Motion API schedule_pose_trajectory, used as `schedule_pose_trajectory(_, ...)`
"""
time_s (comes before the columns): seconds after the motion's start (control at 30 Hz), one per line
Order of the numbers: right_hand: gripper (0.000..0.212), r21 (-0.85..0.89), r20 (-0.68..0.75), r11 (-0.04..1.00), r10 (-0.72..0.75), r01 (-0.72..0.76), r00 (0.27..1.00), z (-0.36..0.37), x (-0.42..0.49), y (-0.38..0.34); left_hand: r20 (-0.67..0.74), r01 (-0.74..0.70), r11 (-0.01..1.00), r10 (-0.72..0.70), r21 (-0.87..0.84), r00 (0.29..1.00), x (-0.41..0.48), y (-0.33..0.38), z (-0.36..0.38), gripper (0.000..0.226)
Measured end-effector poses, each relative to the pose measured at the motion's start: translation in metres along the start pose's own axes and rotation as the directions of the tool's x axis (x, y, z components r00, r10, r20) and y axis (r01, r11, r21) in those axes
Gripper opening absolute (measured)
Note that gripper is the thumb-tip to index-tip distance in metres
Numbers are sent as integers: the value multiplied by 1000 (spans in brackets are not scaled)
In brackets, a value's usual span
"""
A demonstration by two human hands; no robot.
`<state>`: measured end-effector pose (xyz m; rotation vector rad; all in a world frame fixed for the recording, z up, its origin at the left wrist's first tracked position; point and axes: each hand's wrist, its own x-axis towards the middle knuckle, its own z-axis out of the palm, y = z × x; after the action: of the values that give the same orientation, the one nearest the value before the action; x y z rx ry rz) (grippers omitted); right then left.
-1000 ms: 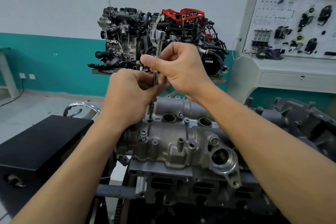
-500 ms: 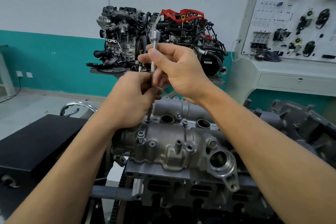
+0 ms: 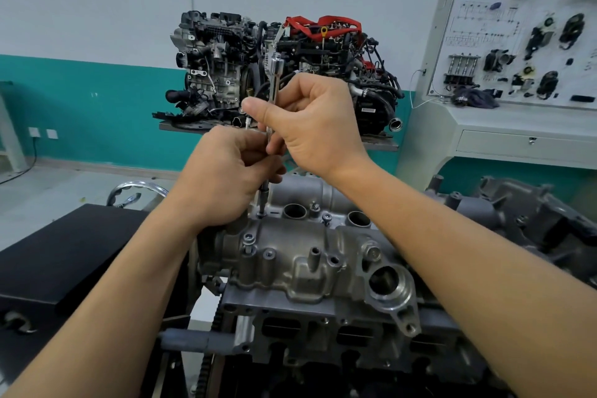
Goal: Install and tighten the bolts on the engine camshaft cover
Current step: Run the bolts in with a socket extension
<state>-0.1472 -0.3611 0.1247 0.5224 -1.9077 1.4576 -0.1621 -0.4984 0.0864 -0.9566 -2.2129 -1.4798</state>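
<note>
The grey cast camshaft cover [image 3: 310,271] sits on the engine in front of me. A long chrome extension bar [image 3: 274,81] stands nearly upright, its socket tip on a bolt [image 3: 261,214] at the cover's far left edge. My right hand [image 3: 310,123] pinches the bar's upper shaft between thumb and fingers. Lower down, my left hand [image 3: 223,178] grips the same bar just above the socket. Another bolt [image 3: 248,241] stands raised on the cover's near left, and one more [image 3: 327,219] sits between the two round plug wells.
A black box [image 3: 64,255] lies left of the engine, with a chrome ring [image 3: 135,187] behind it. Two display engines [image 3: 277,74] stand on a shelf against the teal wall. A white training panel [image 3: 523,29] with car parts fills the right background.
My right hand has rolled on the bar, its thumb shifting left as the bar turns. The bar's top tilted slightly between frames. The left hand stays low on the shaft.
</note>
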Motion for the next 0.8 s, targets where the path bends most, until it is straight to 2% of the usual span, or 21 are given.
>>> schedule_pose_trajectory(0.07, 23, 50, 56, 998, 30, -33, 998, -1, -1, -2, 55, -7, 999, 9, -43, 998, 0, 0, -3, 12)
schedule_pose_trajectory(0.13, 9, 110, 177, 991, 49, -70, 983, -4, -3, -4, 87, -6, 993, 16, -120, 996, -1, -1, -4, 11)
schedule_pose_trajectory(0.2, 12, 95, 239, 994, 36, -60, 970, -7, -4, -4, 75, 12, 986, 1, -168, 997, -2, -3, -4, 11)
schedule_pose_trajectory(0.33, 25, -54, 185, 998, -27, 37, 982, -4, -4, -2, -37, 63, 990, -68, -123, 997, -2, -3, -1, 11)
schedule_pose_trajectory(0.47, 25, -77, 105, 994, -65, 73, 992, 2, -7, 0, -138, 64, 996, -72, -64, 988, -4, -2, 1, 17)
schedule_pose_trajectory(0.57, 26, -94, 62, 993, -67, 73, 996, 5, -7, 0, -128, 45, 996, -55, -79, 990, -4, 0, 2, 18)
schedule_pose_trajectory(0.67, 26, -72, 104, 997, -17, 24, 994, -3, -4, -7, -113, 47, 996, -55, -76, 992, 0, 5, 0, 14)
schedule_pose_trajectory(0.8, 25, -70, 139, 997, -24, 34, 990, -33, 8, -23, -68, -50, 993, 43, -111, 997, 16, 24, 8, 6)
